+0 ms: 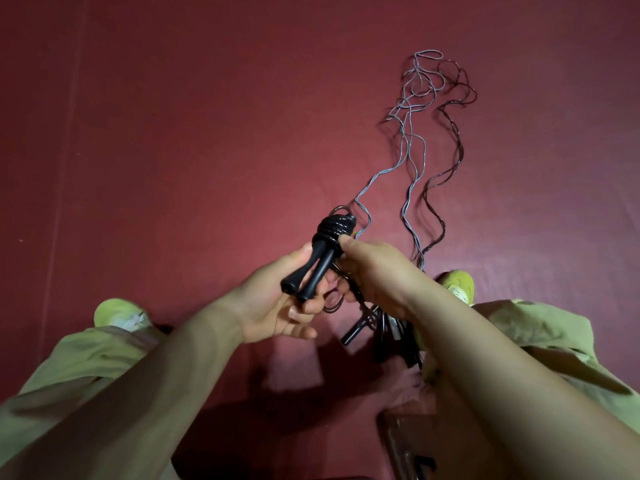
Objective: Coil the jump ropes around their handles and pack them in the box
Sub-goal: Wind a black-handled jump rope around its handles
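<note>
My left hand (277, 299) grips a pair of black jump-rope handles (313, 268) held side by side, tips pointing up and away. A dark rope coil (337, 225) is wound round their upper ends. My right hand (374, 271) pinches the rope just below the coil, thumb against the handles. Loose grey and dark ropes (420, 140) trail in wavy lines across the red floor beyond my hands. More black handles (363, 327) lie in a heap on the floor under my right wrist. A brown box (408, 441) shows at the lower right, mostly hidden by my right forearm.
Red floor (207, 133) fills the view. My knees in olive trousers and yellow-green shoes (457, 282) sit left and right of the handle heap. The loose ropes reach far up to the right.
</note>
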Demonstrator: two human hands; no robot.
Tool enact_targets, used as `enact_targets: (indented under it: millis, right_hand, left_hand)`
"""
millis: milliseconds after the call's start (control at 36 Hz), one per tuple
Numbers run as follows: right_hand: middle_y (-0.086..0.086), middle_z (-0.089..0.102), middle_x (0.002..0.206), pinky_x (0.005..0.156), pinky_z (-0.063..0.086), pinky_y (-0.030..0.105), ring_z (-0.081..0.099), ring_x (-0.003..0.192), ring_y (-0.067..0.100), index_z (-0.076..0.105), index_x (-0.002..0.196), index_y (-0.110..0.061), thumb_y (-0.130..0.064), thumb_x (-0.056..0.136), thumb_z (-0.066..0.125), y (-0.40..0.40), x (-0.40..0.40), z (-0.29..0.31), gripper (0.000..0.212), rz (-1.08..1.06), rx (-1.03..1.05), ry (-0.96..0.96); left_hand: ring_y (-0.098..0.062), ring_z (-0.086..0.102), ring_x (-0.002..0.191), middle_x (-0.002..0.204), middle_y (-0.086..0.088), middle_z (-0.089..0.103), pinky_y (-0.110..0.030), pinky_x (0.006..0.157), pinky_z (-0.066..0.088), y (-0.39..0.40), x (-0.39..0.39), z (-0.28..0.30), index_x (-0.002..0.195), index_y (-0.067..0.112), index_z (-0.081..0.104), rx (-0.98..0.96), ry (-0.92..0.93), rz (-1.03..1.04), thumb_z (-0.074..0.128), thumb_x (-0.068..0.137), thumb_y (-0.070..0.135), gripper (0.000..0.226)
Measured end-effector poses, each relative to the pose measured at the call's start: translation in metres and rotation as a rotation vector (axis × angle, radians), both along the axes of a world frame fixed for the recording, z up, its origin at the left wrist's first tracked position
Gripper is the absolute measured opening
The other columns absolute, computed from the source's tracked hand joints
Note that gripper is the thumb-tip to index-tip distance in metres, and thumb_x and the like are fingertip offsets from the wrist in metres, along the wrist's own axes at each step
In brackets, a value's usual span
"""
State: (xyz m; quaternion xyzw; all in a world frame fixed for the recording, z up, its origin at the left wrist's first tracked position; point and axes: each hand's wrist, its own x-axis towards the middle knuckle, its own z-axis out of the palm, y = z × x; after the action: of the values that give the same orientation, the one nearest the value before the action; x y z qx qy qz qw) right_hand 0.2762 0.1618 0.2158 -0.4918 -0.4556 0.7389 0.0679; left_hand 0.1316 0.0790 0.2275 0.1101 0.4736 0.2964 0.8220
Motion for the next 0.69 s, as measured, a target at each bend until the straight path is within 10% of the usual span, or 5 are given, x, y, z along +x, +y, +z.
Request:
enact_targets:
  millis: [500,694]
  right_hand:
    - [-0.003,0.04,0.041,0.044,0.03,0.024,0.036,0.037,0.016,0.05,0.058,-0.014,-0.055,0.096,0.04,0.002,0.002,-0.003,0.057,0.133,0.256,-0.313]
    - [0.003,0.058,0.06,0.051,0.044,0.029,0.054,0.047,0.018,0.066,0.08,-0.01,-0.052,0.098,0.037,-0.002,0.0,-0.005,0.055,0.148,0.101,-0.168]
  left_hand:
    - [-0.006,0.034,0.039,0.053,0.006,0.045,-0.03,0.065,0.047,0.001,0.0,-0.009,0.074,0.018,0.053,0.012,0.385,0.037,0.043,0.086,0.061,0.046]
    - [-0.014,0.043,0.063,0.061,0.007,0.044,-0.032,0.069,0.038,0.001,-0.006,-0.021,0.069,0.02,0.05,0.217,0.807,0.015,0.061,0.067,0.059,0.041]
